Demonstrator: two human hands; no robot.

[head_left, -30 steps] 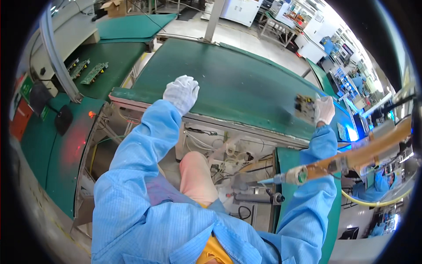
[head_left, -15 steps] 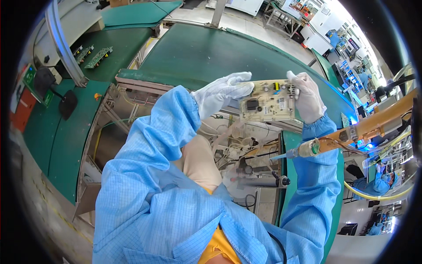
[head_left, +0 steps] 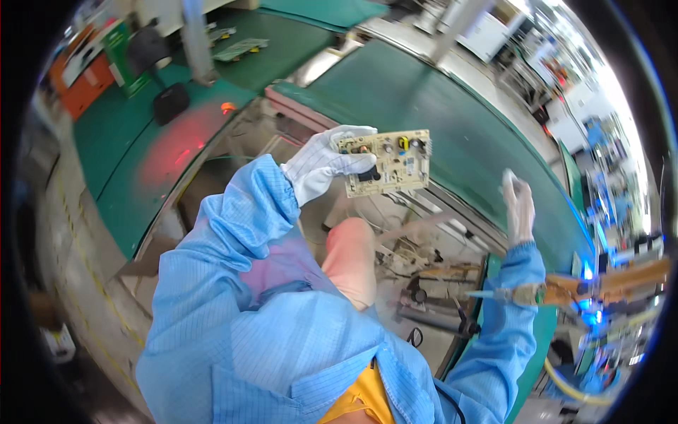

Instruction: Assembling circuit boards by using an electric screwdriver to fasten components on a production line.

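"Well, the green bench point(head_left: 470, 124) stretched out in front of you."

"And you had the circuit board point(head_left: 395, 177) above its near edge, long side crosswise, reaching rightward from your left hand point(head_left: 321, 164), which gripped its left end."

"Your right hand point(head_left: 520, 206) stood well apart, open and empty."

"Any print on that circuit board was too small to read."

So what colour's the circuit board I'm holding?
The circuit board is cream, clearest in the head view.
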